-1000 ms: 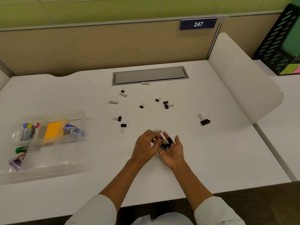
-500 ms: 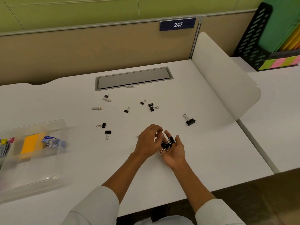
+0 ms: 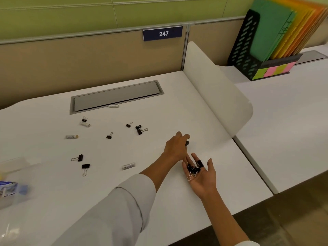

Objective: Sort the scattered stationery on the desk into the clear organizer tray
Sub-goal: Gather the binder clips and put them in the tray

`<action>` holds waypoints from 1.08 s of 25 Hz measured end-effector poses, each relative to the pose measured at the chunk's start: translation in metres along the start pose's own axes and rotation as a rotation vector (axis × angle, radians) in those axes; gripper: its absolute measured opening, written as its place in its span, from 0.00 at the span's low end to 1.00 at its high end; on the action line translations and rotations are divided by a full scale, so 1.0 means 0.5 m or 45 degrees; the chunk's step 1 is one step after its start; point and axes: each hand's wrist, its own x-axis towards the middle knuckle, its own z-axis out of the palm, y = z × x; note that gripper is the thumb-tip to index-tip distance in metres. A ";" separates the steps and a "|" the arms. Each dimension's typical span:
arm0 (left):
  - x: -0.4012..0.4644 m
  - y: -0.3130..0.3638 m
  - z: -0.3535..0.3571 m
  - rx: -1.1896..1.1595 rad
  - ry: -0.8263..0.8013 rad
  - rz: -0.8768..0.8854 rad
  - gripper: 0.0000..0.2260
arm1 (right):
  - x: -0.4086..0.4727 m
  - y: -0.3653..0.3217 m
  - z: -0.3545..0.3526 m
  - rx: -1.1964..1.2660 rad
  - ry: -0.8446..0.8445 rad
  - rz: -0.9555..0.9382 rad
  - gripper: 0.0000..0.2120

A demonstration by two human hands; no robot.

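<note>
My left hand [image 3: 176, 144]: it reaches out over the white worktop [image 3: 177, 107]. My fingers [image 3: 185, 137] curl down on a black clip [image 3: 187, 143]. Only a corner of that clip shows, so I cannot tell if I pinch it or just touch it.
My right hand [image 3: 201, 176]: it lies palm up, just beside my left wrist. My fingers here are spread and loose.
Clips in my palm [image 3: 193, 169]: a small heap of black binder clips with silver handles rests on my right hand.
Clips near me on the left: one clip [image 3: 79, 158] and one more [image 3: 85, 167] lie close together on the worktop.
Clips farther off: one small clip [image 3: 109, 136] lies by itself. Another [image 3: 129, 125] is near a pair of clips [image 3: 139, 129] that almost touch. One more clip [image 3: 84, 119] sits right by a white tube.
White tubes: four little tubes lie about. One [image 3: 84, 124] is by that far clip, one [image 3: 71, 136] is left of the middle, one [image 3: 128, 166] is near my left arm, and one [image 3: 113, 106] touches the edge of the grey flap [image 3: 116, 97].
Clear tray [image 3: 12, 199]: it is at the far left edge, blurry, and I see only part of it. A blue and white box [image 3: 7, 188] is in it.
Next worktop: a black file rack [image 3: 248, 45] with coloured folders [image 3: 284, 27] stands there, well apart from my hands.
Sign: a blue plate [image 3: 162, 33] on the back wall says 247.
</note>
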 end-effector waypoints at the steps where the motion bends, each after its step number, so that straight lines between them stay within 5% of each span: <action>1: 0.009 -0.003 0.006 0.072 -0.058 -0.003 0.20 | 0.001 -0.006 -0.001 -0.004 -0.002 0.006 0.33; 7: 0.013 -0.019 0.003 0.176 -0.126 0.037 0.08 | 0.003 -0.008 -0.007 -0.045 -0.007 0.051 0.33; 15: -0.106 -0.072 -0.106 -0.129 0.228 0.118 0.15 | 0.006 0.077 0.056 -0.111 -0.006 0.140 0.30; 22: -0.279 -0.195 -0.178 -0.017 0.223 0.163 0.14 | 0.009 0.268 0.152 -0.300 -0.083 0.339 0.22; 27: -0.360 -0.363 -0.209 -0.031 0.513 -0.286 0.15 | -0.007 0.358 0.170 -0.111 -0.153 0.427 0.18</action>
